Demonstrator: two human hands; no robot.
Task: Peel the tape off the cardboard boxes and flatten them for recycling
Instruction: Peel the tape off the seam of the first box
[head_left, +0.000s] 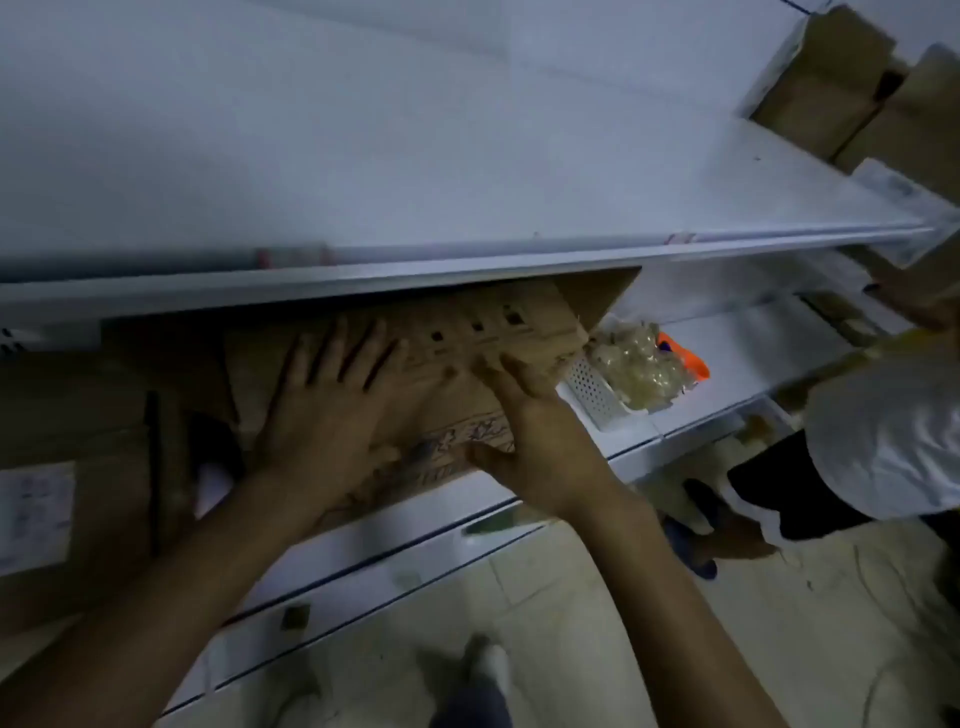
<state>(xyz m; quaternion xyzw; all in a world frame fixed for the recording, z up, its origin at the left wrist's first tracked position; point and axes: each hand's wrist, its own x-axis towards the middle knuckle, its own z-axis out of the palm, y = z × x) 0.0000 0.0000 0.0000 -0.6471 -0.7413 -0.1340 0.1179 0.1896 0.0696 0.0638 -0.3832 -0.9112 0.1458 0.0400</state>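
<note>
Both of our hands are on one cardboard box (447, 405). It sits on the middle shelf (691, 421) of a white metal rack, pushed partly under the upper shelf (467, 208), so its far top edge is hidden. One brown flap sticks up at its right rear corner.

Our left hand (332, 405) lies flat on the box top. Its fingers are straight and spread apart, pointing away from us.

Our right hand (524, 421) is at the box's right end. The thumb is laid across the printed front face and the fingers are bent over the upper right edge, clamped on the cardboard. Motion blur hides the fingertips.

Just right of the box on the same shelf is a white perforated basket (592, 389) holding a wad of clear plastic (639, 364). An orange thing (685, 358) lies against the wad's far side.

To the left stands a larger carton (93, 441) with a white label.

More brown boxes (831, 93) are stacked at the far right end of the upper shelf.

A second person (883, 441), in a white top and dark shorts, is at the right edge.

Below us are the pale tiled floor (623, 623) and our shoe (488, 670).
</note>
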